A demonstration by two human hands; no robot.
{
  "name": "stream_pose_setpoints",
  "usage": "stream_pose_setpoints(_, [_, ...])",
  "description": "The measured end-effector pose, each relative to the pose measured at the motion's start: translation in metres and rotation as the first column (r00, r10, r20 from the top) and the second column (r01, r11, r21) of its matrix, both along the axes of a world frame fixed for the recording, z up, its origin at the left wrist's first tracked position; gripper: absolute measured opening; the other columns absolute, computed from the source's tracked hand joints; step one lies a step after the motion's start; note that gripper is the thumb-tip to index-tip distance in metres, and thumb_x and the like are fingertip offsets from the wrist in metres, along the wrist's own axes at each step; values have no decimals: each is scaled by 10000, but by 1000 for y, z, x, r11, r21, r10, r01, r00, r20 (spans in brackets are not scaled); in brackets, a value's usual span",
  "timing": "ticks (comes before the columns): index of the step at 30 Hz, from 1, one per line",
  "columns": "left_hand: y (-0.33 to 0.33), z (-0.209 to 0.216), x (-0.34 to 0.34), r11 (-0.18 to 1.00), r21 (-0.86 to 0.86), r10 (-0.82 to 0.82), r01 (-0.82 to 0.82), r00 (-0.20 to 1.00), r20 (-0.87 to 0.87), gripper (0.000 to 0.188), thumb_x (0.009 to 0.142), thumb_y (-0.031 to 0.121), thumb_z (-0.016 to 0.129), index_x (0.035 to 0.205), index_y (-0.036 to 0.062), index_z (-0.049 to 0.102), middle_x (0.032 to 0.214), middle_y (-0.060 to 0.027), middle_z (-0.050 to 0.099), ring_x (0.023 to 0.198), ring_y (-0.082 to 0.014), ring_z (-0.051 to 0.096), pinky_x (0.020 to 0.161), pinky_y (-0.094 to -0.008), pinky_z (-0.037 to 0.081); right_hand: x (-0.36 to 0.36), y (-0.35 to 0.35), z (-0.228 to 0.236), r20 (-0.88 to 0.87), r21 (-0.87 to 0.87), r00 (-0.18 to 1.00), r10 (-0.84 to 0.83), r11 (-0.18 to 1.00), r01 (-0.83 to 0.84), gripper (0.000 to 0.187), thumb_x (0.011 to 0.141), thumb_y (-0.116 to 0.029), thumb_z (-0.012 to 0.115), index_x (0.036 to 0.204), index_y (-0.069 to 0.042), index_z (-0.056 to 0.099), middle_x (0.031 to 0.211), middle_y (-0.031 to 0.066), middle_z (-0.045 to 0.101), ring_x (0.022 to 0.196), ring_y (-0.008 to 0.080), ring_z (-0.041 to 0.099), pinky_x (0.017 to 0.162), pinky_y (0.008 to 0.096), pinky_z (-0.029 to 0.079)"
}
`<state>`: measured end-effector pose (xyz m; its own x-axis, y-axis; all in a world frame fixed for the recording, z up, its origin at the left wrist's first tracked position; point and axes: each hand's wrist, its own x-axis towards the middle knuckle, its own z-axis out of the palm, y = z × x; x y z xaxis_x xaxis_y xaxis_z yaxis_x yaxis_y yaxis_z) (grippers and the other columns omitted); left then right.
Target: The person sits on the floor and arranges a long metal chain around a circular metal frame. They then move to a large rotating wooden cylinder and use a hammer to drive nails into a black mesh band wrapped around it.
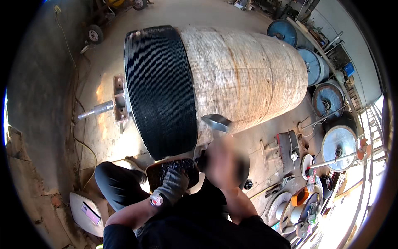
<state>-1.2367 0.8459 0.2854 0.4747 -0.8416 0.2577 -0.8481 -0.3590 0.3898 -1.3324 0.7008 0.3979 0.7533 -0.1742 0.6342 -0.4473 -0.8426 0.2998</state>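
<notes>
My left hand [174, 184], in a grey glove with a watch at the wrist, reaches into a dark open tray [155, 176] of small dark and shiny pieces; its fingertips are hidden among them. My right hand [227, 166] is smeared by blur, closed around a hammer whose metal head [216, 122] points up in front of the drum. Beyond both hands lies a large drum. Black ribbed covering [161, 89] wraps its left end, while the rest is a pale, worn, stained surface [248, 74]. The tray sits close below the black covering's near edge.
A metal shaft [97, 110] sticks out from the drum's left end. On the left, a pale stool [78, 203] bears a phone [91, 213]. Blue-grey drums [340, 145] line the right side, near spools [278, 205] and a fan [364, 150]. A cable [89, 151] trails along the left wall.
</notes>
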Motion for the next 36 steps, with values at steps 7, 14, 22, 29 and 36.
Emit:
stream_pose_setpoints(7, [-14,-33,-19,928,179,179,-326,813,554,288,935,267,534,750,58,604,652,-142,587,573,-322,596,485,-464,444,8,-3,-4,-283,-93,924,-256,967,239,269,872,-88,509,1098,36,587,1124,179,611,1070,326,591,946,417,472])
stream_pose_setpoints(14, [-6,-27,1,996,47,78,-71,984,-163,300,915,326,567,749,80,616,609,-137,586,571,-357,598,503,-497,454,1,4,19,216,156,974,72,982,-107,331,879,-104,612,1184,23,603,1115,159,654,998,277,658,860,379,540])
stream_pose_setpoints(22, [1,-14,-2,996,87,26,-27,1000,12,353,957,255,517,716,23,630,652,-169,625,559,-338,615,475,-426,474,11,-11,-8,175,232,985,4,972,-45,307,940,-45,544,1238,29,551,1052,124,632,951,269,622,852,361,504])
stream_pose_setpoints(29, [-3,-11,7,997,67,47,-36,985,-168,350,942,288,545,733,21,633,655,-156,630,579,-338,628,500,-435,489,13,-13,-18,-150,-130,949,-276,957,258,367,945,-175,552,1260,11,580,1118,152,657,876,270,660,753,362,544])
stream_pose_setpoints(36, [10,9,9,991,129,-27,27,1000,-4,281,920,249,537,790,24,645,639,-125,621,577,-318,621,499,-461,485,17,5,2,628,642,770,-109,632,-434,258,1011,-209,537,991,47,516,657,89,565,530,155,547,489,311,437])
